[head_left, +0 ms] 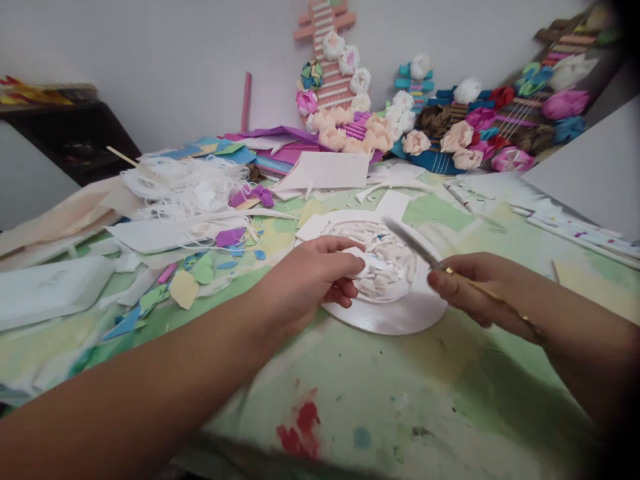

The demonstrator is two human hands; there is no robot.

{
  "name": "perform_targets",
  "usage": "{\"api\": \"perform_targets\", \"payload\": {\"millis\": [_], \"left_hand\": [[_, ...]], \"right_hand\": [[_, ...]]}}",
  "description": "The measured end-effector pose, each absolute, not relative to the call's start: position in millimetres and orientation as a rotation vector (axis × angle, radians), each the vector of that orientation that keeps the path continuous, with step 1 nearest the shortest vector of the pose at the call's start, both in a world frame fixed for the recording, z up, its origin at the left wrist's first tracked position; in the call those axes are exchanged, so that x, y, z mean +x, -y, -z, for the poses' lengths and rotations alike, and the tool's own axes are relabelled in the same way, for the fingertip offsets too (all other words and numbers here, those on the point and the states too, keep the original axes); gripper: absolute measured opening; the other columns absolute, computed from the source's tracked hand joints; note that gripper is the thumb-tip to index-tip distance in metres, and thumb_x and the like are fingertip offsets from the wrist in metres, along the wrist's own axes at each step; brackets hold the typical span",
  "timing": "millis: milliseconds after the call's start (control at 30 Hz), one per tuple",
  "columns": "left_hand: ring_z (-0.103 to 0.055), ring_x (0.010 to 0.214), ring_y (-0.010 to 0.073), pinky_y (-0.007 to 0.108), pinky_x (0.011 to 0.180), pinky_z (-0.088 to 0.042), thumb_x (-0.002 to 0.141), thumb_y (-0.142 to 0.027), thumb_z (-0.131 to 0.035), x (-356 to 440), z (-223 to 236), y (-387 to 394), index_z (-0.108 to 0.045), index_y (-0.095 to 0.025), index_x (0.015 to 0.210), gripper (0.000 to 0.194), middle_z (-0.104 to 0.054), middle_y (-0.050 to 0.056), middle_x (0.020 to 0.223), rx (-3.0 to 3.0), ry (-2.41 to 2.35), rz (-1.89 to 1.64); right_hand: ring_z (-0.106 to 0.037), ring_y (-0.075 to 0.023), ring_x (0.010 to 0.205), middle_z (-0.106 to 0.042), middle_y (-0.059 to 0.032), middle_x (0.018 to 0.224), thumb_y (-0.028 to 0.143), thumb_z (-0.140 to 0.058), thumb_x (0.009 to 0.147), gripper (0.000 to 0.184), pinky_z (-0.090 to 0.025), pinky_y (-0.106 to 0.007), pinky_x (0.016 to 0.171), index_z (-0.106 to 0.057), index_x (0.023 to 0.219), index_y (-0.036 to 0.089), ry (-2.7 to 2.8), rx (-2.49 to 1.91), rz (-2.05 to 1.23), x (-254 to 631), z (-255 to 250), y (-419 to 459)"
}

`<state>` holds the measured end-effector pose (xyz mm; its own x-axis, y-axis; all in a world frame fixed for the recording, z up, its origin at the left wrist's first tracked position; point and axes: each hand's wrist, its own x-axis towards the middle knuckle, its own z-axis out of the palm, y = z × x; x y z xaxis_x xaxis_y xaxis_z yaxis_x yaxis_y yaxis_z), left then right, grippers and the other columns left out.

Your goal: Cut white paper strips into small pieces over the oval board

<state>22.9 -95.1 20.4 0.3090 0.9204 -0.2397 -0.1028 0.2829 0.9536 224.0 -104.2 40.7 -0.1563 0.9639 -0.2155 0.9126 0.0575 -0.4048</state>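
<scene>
Scrap (356, 251) pinched in left hand (315, 270) sits at 9 o'clock from right hand (470, 280), which clamps tool (413, 241) angled toward 10 o'clock.

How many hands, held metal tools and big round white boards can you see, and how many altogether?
Hands: 2, the left hand and the right hand
Held metal tool: 1
Big round white board: 1
Total: 4
</scene>
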Motion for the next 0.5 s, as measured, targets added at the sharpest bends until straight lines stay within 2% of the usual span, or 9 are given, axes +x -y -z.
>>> {"api": "perform_targets", "payload": {"millis": [67, 133, 233, 367, 500], "left_hand": [[-0.047, 0.043, 0.0061, 0.016, 0.040, -0.038, 0.062, -0.018, -0.055, 20, -20, 93, -0.053, -0.020, 0.084, 0.022, -0.047, -0.004, 0.051, 1.119, -1.065, -0.905], [-0.048, 0.044, 0.0073, 0.018, 0.041, -0.040, 0.063, -0.020, -0.054, 19, -19, 90, -0.052, -0.022, 0.086, 0.024, -0.048, -0.004, 0.052, 1.211, -1.136, -0.924], [-0.050, 0.045, 0.0079, 0.020, 0.045, -0.041, 0.065, -0.024, -0.051, 17, -18, 88, -0.048, -0.024, 0.086, 0.022, -0.047, -0.004, 0.056, 1.330, -1.219, -0.940], [-0.048, 0.048, 0.0081, 0.020, 0.046, -0.038, 0.067, -0.029, -0.048, 17, -14, 88, -0.042, -0.024, 0.084, 0.018, -0.045, -0.005, 0.062, 1.496, -1.306, -0.969], [-0.043, 0.052, 0.0083, 0.021, 0.049, -0.033, 0.070, -0.031, -0.045, 16, -13, 91, -0.042, -0.023, 0.080, 0.013, -0.042, -0.005, 0.061, 1.765, -1.384, -1.026]], "right_hand": [[-0.045, -0.0120, 0.043, -0.047, -0.0020, 0.044, 0.065, -0.024, 0.069, 0.055, -0.034, -0.026, 0.045, -0.043, 0.050, 0.018, 2.081, -1.951, -0.593, 228, -49, 94], [-0.044, -0.0105, 0.044, -0.050, -0.0034, 0.048, 0.060, -0.027, 0.072, 0.050, -0.033, -0.025, 0.047, -0.043, 0.052, 0.017, 2.006, -2.018, -0.445, 229, -54, 74], [-0.042, -0.0079, 0.045, -0.052, -0.0039, 0.059, 0.047, -0.033, 0.074, 0.036, -0.032, -0.023, 0.045, -0.048, 0.070, 0.015, 1.979, -2.023, -0.311, 223, -52, 27], [-0.047, -0.0113, 0.055, -0.054, -0.0045, 0.068, 0.038, -0.047, 0.067, 0.025, -0.032, -0.023, 0.048, -0.049, 0.076, 0.015, 2.034, -2.001, -0.152, 209, -31, -41], [-0.050, -0.0150, 0.064, -0.056, -0.0071, 0.073, 0.035, -0.049, 0.066, 0.025, -0.033, -0.025, 0.052, -0.050, 0.080, 0.014, 2.071, -1.989, -0.008, 199, -10, -78]]}}
